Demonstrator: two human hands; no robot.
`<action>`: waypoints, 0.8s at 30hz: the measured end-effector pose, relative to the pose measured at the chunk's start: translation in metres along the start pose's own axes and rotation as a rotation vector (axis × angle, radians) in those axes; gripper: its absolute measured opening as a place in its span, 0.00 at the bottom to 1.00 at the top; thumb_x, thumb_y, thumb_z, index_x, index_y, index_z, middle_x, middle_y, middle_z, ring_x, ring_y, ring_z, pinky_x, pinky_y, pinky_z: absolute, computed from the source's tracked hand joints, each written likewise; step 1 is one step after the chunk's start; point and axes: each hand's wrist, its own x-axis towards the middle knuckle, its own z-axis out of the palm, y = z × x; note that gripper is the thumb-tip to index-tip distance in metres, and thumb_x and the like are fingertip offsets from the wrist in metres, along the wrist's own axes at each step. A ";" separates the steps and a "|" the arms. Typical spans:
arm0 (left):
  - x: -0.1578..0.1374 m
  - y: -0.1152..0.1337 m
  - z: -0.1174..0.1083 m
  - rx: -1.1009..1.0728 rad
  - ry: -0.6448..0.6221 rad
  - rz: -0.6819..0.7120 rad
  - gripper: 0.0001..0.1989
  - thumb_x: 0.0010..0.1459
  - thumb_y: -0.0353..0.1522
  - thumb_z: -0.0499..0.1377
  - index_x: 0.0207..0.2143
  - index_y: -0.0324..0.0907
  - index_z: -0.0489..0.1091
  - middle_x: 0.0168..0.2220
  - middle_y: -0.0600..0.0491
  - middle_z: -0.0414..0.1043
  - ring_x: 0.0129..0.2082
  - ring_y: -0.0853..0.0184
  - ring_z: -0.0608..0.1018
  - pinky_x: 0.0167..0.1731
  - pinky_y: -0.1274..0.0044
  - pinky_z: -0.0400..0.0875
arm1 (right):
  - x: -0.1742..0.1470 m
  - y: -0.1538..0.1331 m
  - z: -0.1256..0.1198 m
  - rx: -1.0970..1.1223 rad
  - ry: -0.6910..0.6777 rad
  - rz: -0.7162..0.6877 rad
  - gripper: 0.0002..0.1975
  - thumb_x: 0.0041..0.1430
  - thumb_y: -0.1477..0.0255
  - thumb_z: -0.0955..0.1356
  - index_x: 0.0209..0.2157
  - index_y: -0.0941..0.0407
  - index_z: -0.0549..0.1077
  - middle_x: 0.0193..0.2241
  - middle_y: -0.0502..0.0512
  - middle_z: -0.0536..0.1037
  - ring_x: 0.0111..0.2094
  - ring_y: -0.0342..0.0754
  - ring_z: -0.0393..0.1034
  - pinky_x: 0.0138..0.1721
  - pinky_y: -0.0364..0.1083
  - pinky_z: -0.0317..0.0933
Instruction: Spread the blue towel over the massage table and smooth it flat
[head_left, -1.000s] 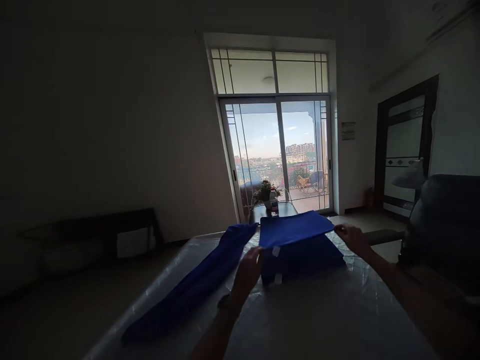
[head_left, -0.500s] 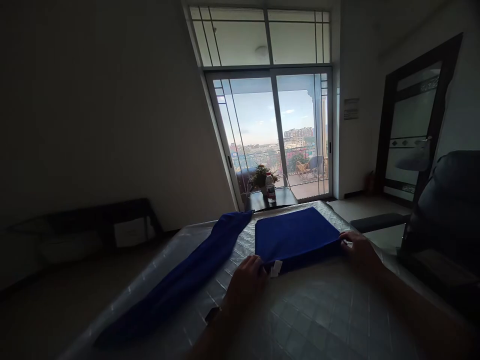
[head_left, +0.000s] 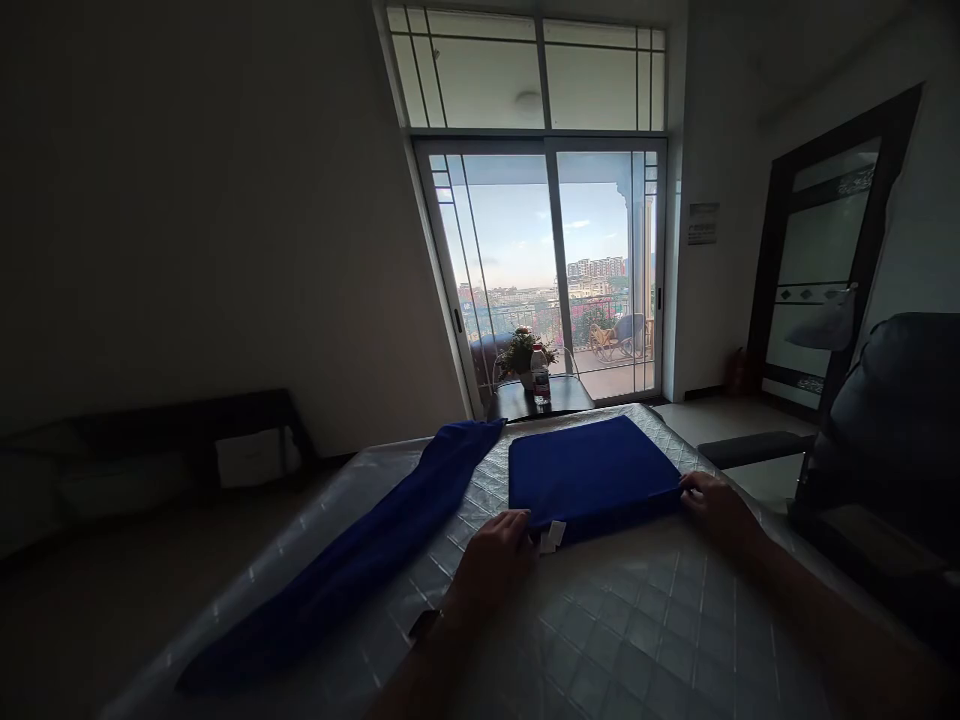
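A blue folded cloth (head_left: pixel 592 465), squared into a flat rectangle, lies on a plastic-wrapped mattress (head_left: pixel 622 620). Its near left corner is pinched by my left hand (head_left: pixel 499 555), right beside a small white label (head_left: pixel 553 535). My right hand (head_left: pixel 716 508) grips the near right corner between thumb and fingers. To the left, a second blue cloth (head_left: pixel 360 550) stretches in a long, narrow strip along the mattress. On my left wrist there is a dark band (head_left: pixel 425 626). What kind of cloth the blue pieces are, I cannot make out.
Beyond the mattress stands a dark small table (head_left: pixel 502 400) with a water bottle (head_left: pixel 540 375) and a potted plant (head_left: pixel 521 352), before a glass sliding door (head_left: pixel 495 240). A dark chair (head_left: pixel 892 420) is at the right. A low dark shelf (head_left: pixel 180 430) sits by the left wall.
The near edge of the folded cloth now lies slightly lower and flatter. Both hands stay at its near corners. The view has shifted slightly.
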 end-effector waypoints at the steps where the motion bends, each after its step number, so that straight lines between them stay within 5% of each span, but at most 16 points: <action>1: 0.000 0.001 0.000 -0.002 -0.019 -0.027 0.16 0.55 0.24 0.54 0.45 0.46 0.70 0.47 0.49 0.79 0.48 0.59 0.80 0.49 0.64 0.78 | 0.000 0.000 0.000 -0.029 -0.007 0.001 0.11 0.57 0.67 0.64 0.39 0.51 0.75 0.44 0.57 0.81 0.42 0.54 0.77 0.42 0.51 0.69; 7: 0.004 0.006 0.002 0.025 -0.013 0.145 0.28 0.57 0.23 0.52 0.61 0.44 0.62 0.65 0.46 0.66 0.66 0.59 0.66 0.63 0.60 0.66 | -0.002 -0.010 0.002 -0.113 0.037 -0.169 0.14 0.56 0.72 0.64 0.43 0.52 0.75 0.54 0.58 0.77 0.56 0.55 0.69 0.57 0.56 0.64; 11: 0.006 0.010 0.004 -0.013 -0.171 0.299 0.26 0.64 0.28 0.51 0.64 0.47 0.59 0.66 0.49 0.63 0.68 0.61 0.61 0.65 0.61 0.64 | -0.004 -0.021 0.007 -0.072 -0.043 -0.342 0.25 0.58 0.73 0.63 0.57 0.49 0.70 0.64 0.53 0.67 0.66 0.54 0.56 0.65 0.60 0.55; 16: 0.005 0.010 0.004 -0.073 -0.209 0.178 0.22 0.69 0.35 0.49 0.64 0.49 0.61 0.64 0.50 0.66 0.65 0.62 0.67 0.62 0.63 0.68 | -0.007 -0.021 0.014 -0.040 -0.252 -0.324 0.27 0.64 0.67 0.62 0.65 0.47 0.62 0.66 0.51 0.63 0.68 0.53 0.54 0.68 0.60 0.51; 24: 0.007 0.013 0.002 -0.145 -0.170 0.112 0.19 0.69 0.33 0.48 0.59 0.49 0.68 0.60 0.53 0.71 0.62 0.65 0.71 0.61 0.65 0.69 | -0.007 -0.021 0.012 -0.050 -0.245 -0.263 0.24 0.66 0.65 0.60 0.63 0.45 0.65 0.64 0.50 0.66 0.66 0.53 0.57 0.65 0.59 0.56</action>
